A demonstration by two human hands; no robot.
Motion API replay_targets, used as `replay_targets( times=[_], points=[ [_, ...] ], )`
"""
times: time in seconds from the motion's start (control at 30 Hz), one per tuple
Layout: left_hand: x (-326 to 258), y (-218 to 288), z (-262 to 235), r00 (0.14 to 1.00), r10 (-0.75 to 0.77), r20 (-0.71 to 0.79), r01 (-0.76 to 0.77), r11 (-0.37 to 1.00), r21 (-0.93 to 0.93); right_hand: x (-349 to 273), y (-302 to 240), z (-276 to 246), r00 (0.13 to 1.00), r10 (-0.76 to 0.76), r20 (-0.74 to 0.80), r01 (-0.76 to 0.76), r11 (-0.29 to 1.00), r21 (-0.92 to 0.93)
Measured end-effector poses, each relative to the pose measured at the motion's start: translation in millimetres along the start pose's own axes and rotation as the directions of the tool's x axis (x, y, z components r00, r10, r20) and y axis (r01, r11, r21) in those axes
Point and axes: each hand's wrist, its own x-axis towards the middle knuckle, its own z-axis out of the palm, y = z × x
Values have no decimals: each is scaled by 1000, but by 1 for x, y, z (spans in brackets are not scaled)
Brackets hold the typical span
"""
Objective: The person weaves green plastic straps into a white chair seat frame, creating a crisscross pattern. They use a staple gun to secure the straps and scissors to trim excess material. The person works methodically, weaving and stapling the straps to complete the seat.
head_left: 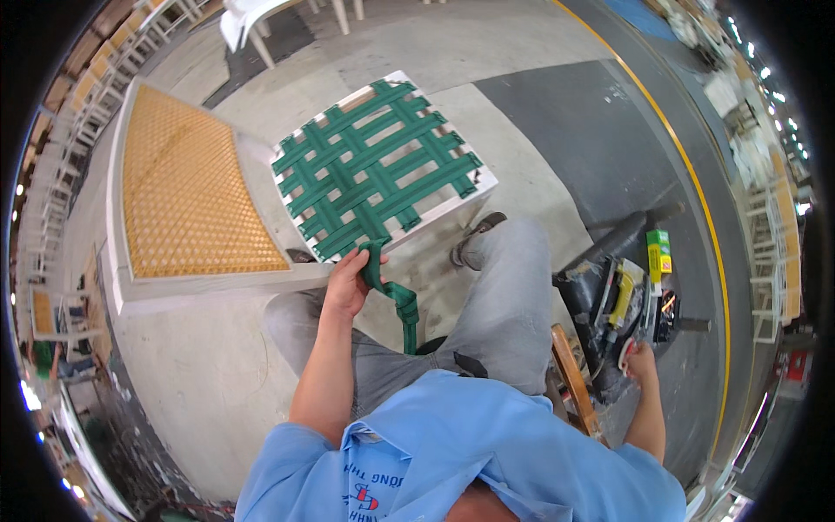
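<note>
My left hand (349, 283) is closed on a green webbing strap (405, 304), whose loose end hangs down between my knees. The strap comes off the near edge of a white chair seat frame (461, 202), where woven green webbing bands (365, 170) cross over the opening. Over at the right, my right hand (642, 362) is closed around a red-handled tool (624, 352) at the edge of a black tool tray (581, 291); its kind cannot be made out. A yellow-and-grey power tool (622, 296), perhaps a stapler, lies in the tray beside that hand.
The chair's back with its yellow cane panel (187, 191) stands left of the seat. A green-and-yellow box (658, 252) sits on the tray's far side. A wooden bar (574, 378) is by my right thigh. Another white chair (261, 22) stands beyond.
</note>
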Motion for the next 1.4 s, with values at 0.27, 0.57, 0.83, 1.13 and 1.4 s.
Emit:
replay_targets(
  times=[0.27,0.57,0.83,1.13,1.4],
  points=[
    [23,2,-3,990,103,-100,-108,993,-45,-91,-76,-59,880,-458,-127,474,828,300],
    [27,1,-1,975,110,-195,-120,992,-45,-125,-386,50,-99,-962,256,986,-129,-104],
    [34,4,0,963,94,-251,-99,995,-8,-130,-518,136,-346,-707,617,842,-524,-128],
    [36,10,-3,974,100,-202,-100,995,13,-121,-549,162,-364,-541,758,758,-645,-97],
    [27,15,12,964,125,-233,-125,992,15,-139,-543,174,-521,-584,622,718,-694,-49]
  ],
)
